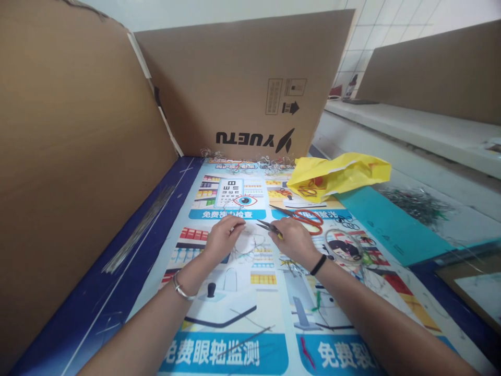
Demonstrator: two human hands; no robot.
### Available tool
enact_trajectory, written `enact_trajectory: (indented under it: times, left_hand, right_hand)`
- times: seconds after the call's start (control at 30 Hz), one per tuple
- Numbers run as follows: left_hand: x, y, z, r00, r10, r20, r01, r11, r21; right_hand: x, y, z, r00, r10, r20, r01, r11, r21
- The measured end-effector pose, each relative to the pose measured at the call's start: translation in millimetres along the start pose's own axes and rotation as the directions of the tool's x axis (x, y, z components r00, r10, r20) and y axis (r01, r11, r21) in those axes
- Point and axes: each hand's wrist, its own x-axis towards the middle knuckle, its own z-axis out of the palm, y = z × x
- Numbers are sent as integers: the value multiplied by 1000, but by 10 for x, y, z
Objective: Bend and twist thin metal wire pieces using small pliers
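Bare arms [156, 313] reach toward the red scissors [296, 213]. Beside them, the right hand [296, 237] grips pliers [270, 226]; left of them, the left hand [223, 239] presses fingertips together, on what I can't tell. Best squeeze gently.

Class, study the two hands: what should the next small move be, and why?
Perhaps bring the pliers closer to the pinching left hand: the right hand holds them with parted jaws aimed that way, and a gap separates the two.
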Motion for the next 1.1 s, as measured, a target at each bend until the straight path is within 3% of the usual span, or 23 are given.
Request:
enact_trajectory:
  times: [0.3, 0.6, 0.87, 1.1]
  left_hand:
    - [3, -93, 11, 1000, -27, -10, 27, 1000, -1]
    - [10, -139, 2, 996, -87, 38, 80, 985, 155]
    - [-3, -83, -38, 990, -81, 114, 24, 902, 431]
    - [30, -218, -105, 987, -103, 127, 82, 983, 165]
  right_hand:
    - [-7, 45, 40, 991, -132, -36, 132, 991, 1]
    - [-33, -67, -241, 932, -352, 85, 361, 886, -290]
    - [-36, -56, -236, 936, -320, 149, 350, 891, -290]
    - [-30, -32, -110, 974, -225, 16, 225, 964, -143]
